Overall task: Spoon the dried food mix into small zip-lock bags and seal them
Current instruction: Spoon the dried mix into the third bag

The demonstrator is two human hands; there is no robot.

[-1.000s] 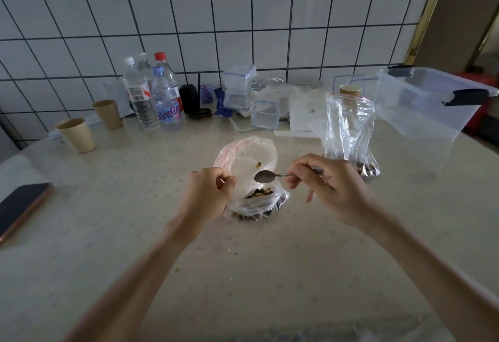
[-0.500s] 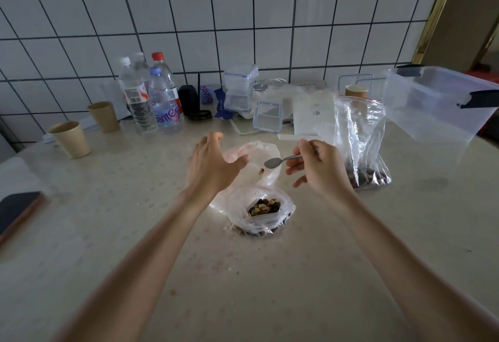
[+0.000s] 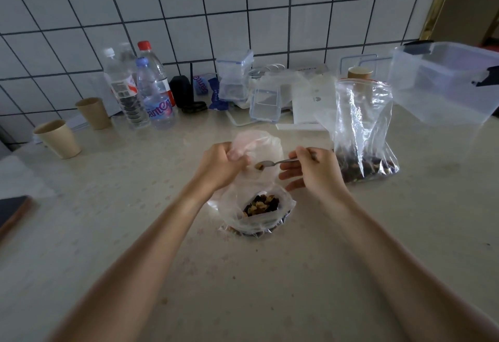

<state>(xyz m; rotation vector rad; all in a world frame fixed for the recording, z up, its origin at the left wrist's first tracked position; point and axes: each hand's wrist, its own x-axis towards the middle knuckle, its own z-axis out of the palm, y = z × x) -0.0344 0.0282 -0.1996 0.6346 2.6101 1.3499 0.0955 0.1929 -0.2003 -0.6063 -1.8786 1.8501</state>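
A small zip-lock bag [image 3: 256, 152] stands open at the table's middle, with dried food mix [image 3: 260, 205] showing in its lower part. My left hand [image 3: 221, 165] grips the bag's upper left rim. My right hand [image 3: 314, 167] pinches the handle of a metal spoon [image 3: 270, 164], whose bowl carries a few pieces of mix at the bag's mouth. A taller zip-lock bag [image 3: 361, 128] with dark mix at its bottom stands upright just right of my right hand.
Water bottles [image 3: 140, 90], two paper cups [image 3: 58, 139], small clear boxes [image 3: 266, 101] and papers line the tiled wall. A large clear plastic bin [image 3: 445, 82] sits at the right. A phone [image 3: 12, 210] lies at the left edge. Crumbs dot the tabletop [image 3: 243, 287].
My left hand, open above the bag half a second ago, now grips the bag's rim. The spoon, empty before, now carries mix at the bag's mouth.
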